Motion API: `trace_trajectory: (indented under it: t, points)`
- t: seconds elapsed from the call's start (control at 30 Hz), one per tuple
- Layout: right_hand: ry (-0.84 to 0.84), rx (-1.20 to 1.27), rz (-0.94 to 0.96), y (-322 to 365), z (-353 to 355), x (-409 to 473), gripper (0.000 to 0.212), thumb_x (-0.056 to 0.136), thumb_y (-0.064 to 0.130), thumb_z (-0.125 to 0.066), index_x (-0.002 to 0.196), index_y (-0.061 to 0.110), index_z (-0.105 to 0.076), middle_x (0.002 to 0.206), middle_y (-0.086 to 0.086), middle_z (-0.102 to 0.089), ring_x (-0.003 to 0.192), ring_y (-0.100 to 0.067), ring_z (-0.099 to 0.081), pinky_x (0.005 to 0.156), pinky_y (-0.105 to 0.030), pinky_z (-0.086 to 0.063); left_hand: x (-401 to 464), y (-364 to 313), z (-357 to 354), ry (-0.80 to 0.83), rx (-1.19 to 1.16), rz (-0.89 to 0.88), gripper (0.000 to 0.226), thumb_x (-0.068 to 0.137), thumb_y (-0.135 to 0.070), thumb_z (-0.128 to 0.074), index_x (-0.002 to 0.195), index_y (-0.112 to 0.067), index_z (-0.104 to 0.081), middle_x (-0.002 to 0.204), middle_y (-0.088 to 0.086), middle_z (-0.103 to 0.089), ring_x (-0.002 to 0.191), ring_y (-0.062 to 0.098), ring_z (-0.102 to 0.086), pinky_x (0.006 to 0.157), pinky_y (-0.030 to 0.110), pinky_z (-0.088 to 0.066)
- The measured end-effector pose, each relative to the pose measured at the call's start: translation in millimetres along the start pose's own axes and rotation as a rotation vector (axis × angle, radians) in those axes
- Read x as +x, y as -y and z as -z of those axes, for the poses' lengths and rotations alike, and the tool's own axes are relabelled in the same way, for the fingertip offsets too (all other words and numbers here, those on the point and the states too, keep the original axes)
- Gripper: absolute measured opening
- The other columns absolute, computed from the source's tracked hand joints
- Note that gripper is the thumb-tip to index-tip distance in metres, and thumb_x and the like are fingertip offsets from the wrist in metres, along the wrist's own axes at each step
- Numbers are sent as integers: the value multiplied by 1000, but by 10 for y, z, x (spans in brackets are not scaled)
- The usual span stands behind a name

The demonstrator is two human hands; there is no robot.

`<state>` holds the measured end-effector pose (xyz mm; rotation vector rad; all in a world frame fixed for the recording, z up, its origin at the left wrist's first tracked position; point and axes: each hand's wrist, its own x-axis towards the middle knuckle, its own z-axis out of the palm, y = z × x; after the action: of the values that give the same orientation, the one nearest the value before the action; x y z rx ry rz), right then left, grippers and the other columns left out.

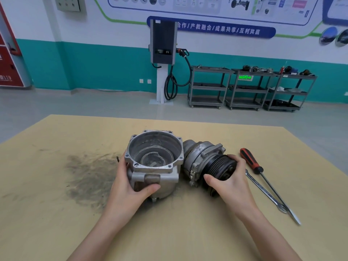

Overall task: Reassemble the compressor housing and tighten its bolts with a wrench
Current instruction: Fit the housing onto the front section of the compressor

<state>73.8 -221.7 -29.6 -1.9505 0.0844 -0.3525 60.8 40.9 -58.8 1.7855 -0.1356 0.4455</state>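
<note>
Over on the left of the table (pixel 56 213) there's a dark greasy smear (pixel 88 176), and just beside it the left hand (pixel 131 185) grips the housing (pixel 154 161), thumb curled across its front lug, fingers wrapped round the far side. That housing stands upright, open mouth up: a bare cast-aluminium cup, dull and grimy inside, with bolt holes at the flange corners and no bolts in them that I can see. Touching its right flank lies the compressor body (pixel 203 161), tipped on its side, and the right hand (pixel 229 178) clasps its black ribbed pulley end, thumb and fingers round it. So this looks like the mating step, nothing bolted yet. Next, I'd say, the body needs lifting, turning and seating into the cup with holes lined up. Further right, untouched, the wrench (pixel 265 191) lies crossed by a red-handled screwdriver (pixel 250 161).
</note>
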Motion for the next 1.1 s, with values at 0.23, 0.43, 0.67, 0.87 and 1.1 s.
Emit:
trace_trajectory:
  t: [0.23, 0.43, 0.67, 0.87, 1.1]
  points:
    - [-9, -3, -15, 22, 118, -12, 81, 56, 40, -84, 120, 45, -35, 122, 0, -52, 109, -17, -57, 93, -40, -50, 51, -29, -10, 3, 4, 21, 89, 74, -7, -85, 144, -34, -38, 125, -33, -58, 117, -13, -53, 87, -1, -41]
    - [-8, -14, -20, -27, 145, -35, 76, 66, 30, -86, 115, 52, -32, 125, -1, -52, 110, -18, -56, 87, -33, -47, 83, 21, 9, -2, 4, 50, 94, 71, -14, -89, 142, -43, -33, 122, -47, -50, 116, -22, -48, 84, -3, -39]
    - [4, -32, -20, -93, 214, -105, 70, 74, 26, -82, 120, 41, -32, 120, 2, -54, 106, -14, -56, 76, -20, -39, 84, 102, 95, 17, -11, 134, 81, 68, -20, -92, 121, -53, -40, 124, -25, -58, 110, -14, -56, 80, 4, -47]
    - [76, 39, -79, -107, 308, -132, 63, 78, 32, -78, 123, 37, -34, 112, 7, -61, 93, 5, -58, 71, -17, -41, 45, 151, 99, 9, -24, 144, 80, 67, -19, -93, 121, -46, -41, 112, -36, -61, 106, -18, -56, 78, -1, -43]
    - [-88, -131, 167, 400, 314, -277, 110, 62, 56, -74, 150, 17, -19, 152, 0, -26, 140, -20, -33, 117, -42, -27, 33, 134, 118, 23, -13, 146, 80, 68, -26, -92, 120, -52, -38, 109, -47, -56, 105, -21, -54, 75, -2, -43]
